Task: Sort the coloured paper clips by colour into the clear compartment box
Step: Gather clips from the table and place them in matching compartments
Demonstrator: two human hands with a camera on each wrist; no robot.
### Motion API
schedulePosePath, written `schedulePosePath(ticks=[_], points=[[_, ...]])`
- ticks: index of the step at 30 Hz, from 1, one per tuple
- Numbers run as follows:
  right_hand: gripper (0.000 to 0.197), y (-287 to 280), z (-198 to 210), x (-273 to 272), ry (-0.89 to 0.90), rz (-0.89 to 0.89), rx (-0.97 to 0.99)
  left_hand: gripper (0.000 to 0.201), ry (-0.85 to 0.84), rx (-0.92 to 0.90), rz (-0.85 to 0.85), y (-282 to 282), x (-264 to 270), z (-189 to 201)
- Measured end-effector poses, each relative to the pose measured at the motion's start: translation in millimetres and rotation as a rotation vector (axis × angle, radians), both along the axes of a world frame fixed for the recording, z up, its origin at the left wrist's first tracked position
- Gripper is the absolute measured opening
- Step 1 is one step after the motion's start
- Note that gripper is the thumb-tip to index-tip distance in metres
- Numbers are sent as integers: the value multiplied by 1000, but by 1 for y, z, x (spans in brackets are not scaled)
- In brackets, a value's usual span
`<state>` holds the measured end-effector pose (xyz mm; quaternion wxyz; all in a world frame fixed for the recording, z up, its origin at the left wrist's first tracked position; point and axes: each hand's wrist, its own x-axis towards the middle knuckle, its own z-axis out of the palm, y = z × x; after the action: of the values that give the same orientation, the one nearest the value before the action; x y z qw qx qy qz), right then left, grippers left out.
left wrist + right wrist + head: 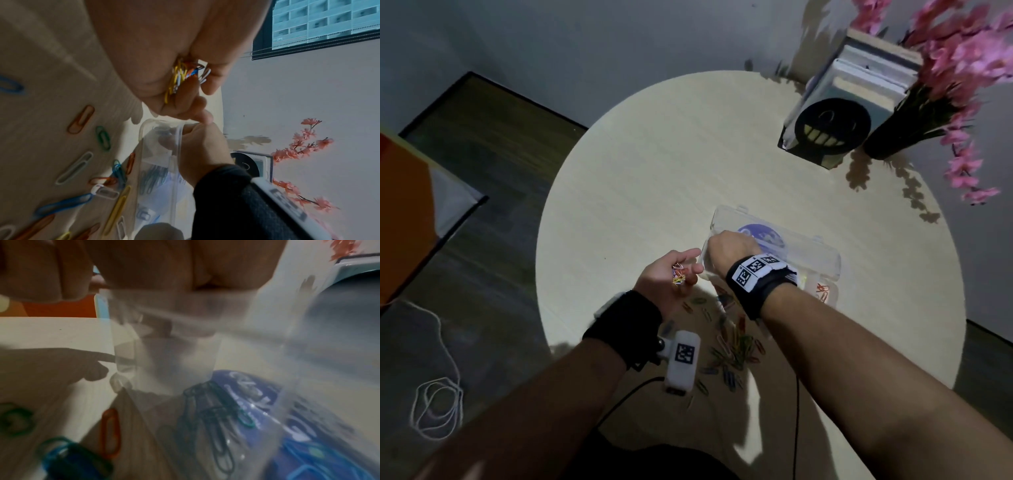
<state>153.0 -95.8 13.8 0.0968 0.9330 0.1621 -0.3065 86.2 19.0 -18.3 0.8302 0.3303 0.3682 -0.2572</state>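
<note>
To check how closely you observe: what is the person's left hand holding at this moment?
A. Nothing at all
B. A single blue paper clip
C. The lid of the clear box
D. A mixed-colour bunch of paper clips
D: the left hand cups a mixed-colour bunch of paper clips, yellow, white, orange and blue among them, while the right hand is at the clear compartment box.

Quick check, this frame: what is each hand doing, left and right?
Left hand: palm up, fingers curled round a bunch of mixed clips.
Right hand: at the near-left corner of the clear box; whether it grips anything cannot be told.
</note>
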Motion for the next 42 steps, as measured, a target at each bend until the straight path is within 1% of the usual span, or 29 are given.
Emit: schedulePosePath(ticks=[3,8,17,22,24,28,32,35,37,39,42], points=[[20,1,-2,2,4,8,-8,29,-29,27,7,-1,0,-2],[14,6,-3,2,12,25,-35,28,-17,25,3,-5,3,-1],[15,2,-4,-1,-2,53,-25,27,9,-7,19,0,1,3],[23,-7,8,3,44,-71,114,26,0,-14,47,5,-1,5],[24,-12,12,3,39,-86,146,27,-3,-15,50,6,-2,5],[25,-13,11,-1,-12,-85,98,27,-4,-9,34,2,-1,5],[22,-10,8,-2,2,-81,75,26,-1,6,29,1,1,7],[24,-16,6,6,5,-158,146,26,3,22,28,3,2,7],[26,-26,8,12,-20,-262,221,26,9,37,33,5,2,7],[28,-33,13,15,-53,-303,244,27,9,44,39,7,4,6],[29,-33,18,11,-47,-242,153,27,7,45,24,5,7,6]])
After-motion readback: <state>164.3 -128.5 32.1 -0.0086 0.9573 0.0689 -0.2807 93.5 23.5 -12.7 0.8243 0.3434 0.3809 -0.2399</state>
